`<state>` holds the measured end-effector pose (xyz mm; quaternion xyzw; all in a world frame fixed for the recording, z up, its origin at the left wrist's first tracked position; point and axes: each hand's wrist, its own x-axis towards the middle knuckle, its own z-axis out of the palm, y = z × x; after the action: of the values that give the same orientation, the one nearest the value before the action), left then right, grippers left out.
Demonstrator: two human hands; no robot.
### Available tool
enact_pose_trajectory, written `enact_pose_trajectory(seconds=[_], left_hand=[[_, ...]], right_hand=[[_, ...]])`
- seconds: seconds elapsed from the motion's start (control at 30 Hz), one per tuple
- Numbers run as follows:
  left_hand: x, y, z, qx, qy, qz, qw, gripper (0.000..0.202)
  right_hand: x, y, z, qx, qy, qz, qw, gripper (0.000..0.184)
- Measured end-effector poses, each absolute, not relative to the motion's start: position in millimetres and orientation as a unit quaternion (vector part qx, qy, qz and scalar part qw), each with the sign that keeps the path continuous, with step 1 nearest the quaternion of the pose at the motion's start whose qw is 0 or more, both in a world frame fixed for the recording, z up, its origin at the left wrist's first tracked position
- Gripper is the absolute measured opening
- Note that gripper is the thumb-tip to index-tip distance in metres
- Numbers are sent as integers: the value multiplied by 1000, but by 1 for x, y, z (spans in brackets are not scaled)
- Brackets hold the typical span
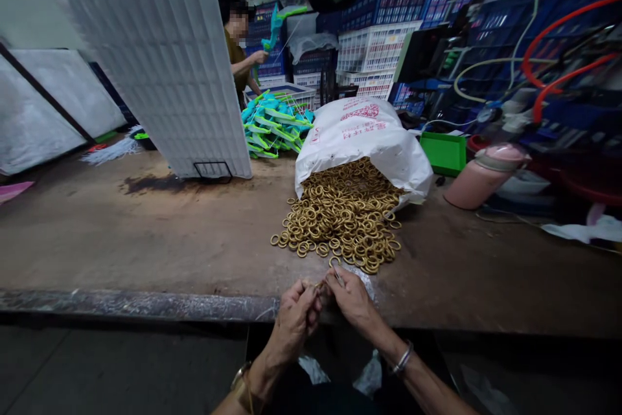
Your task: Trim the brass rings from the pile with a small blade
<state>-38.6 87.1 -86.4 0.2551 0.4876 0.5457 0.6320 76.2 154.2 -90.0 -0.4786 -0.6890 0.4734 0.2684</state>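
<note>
My left hand (295,313) is closed at the table's front edge, its thumb and fingers pinching a small gold-coloured ring (318,285), mostly hidden by the fingers. Beside it, almost touching, my right hand (354,295) pinches a thin metal tool (339,278); its exact kind is too small to make out. Just beyond the fingertips spreads a heap of gold-coloured rings (340,221). They spill from the open mouth of a white woven sack (359,127) with red print, lying on its side on the wooden table (146,240).
A tall white ribbed panel (165,72) stands in a black wire holder at left. Behind lie turquoise and green plastic parts (276,120), where another person (238,52) holds one. On the right are a pink bottle (486,175), a green tray (442,153) and red hoses.
</note>
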Motion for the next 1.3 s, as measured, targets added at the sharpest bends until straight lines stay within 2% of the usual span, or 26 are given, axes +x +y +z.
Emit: enact_pose_trajectory(seconds=[0.1,0.2,0.37,0.57,0.8,1.03,1.3], left_hand=[[-39,87,-87,268,499,548,616,33],[-39,89,-86,281,506,547,605,35],[-39,91,-79,280,520,542,598,39],[-41,91,-81,291,516,546,593,37],[-41,85,-91,268,502,536,624,38],[-39,73,-82,232,429,564,666,29],[-43,78,-78,163,366,584,706,19]], right_hand=[[80,151,-94,-471,-763,381,225,11],[82,148,-92,-443,-806,352,172,20],[80,147,-89,-437,-826,330,137,27],[81,148,-95,-426,-846,300,115,28],[76,146,-82,-484,-852,198,22,28],[76,167,-86,-554,-824,105,53,28],[78,181,-87,-550,-832,67,12,20]])
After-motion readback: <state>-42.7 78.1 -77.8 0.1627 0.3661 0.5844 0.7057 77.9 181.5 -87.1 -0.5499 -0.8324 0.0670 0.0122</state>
